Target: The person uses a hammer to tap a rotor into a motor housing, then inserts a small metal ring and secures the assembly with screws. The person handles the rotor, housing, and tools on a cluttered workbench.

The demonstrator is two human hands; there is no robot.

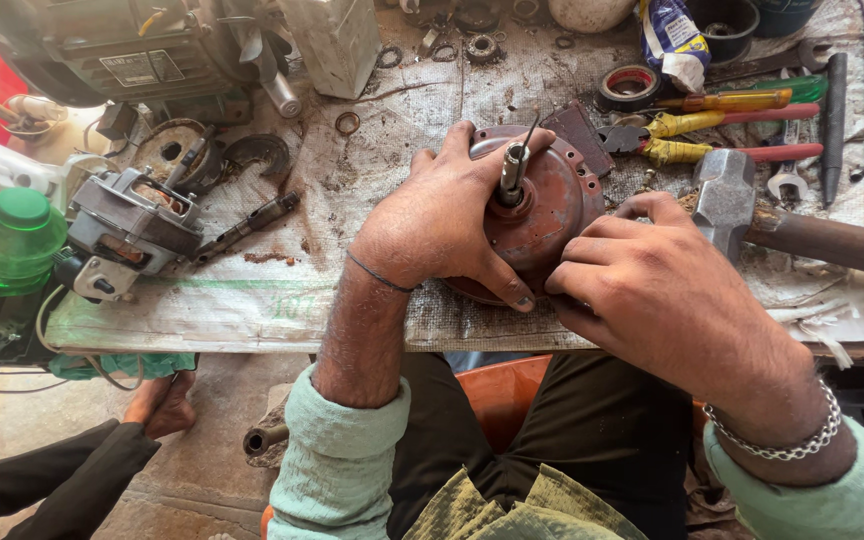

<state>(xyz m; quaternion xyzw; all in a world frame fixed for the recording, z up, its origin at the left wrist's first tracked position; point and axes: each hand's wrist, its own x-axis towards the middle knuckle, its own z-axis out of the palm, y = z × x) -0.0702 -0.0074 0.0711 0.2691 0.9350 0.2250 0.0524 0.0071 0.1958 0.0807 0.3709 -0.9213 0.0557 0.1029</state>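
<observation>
While your left hand (439,222) lies spread over the top of the round, rust-red metal motor housing (542,215), its fingers curl around the far rim and its thumb presses along the near edge, so the hand has the housing clasped from above. Your right hand (642,290) sits at the housing's near right side with its fingers bent inward, the knuckles toward you; its fingertips rest against the rim, though you cannot tell whether they grip anything small. A short steel shaft (513,170) stands upright out of the housing's centre, just beside your left index finger, with a thin dark rod poking from its top. The housing rests on the dirty grey woven mat (352,180) close to the workbench's near edge, which runs just under your wrists. To the right, a steel-headed hammer with a rusty handle (752,215) lies near your right knuckles, and beyond it yellow-handled pliers (687,150) and a yellow screwdriver (722,100) crowd the far right. To the left the mat is more open: a dark steel spindle (247,225) lies well apart from your left hand, then a grey motor block (132,225) and a green plastic jar (14,240) at the bench's left end.
</observation>
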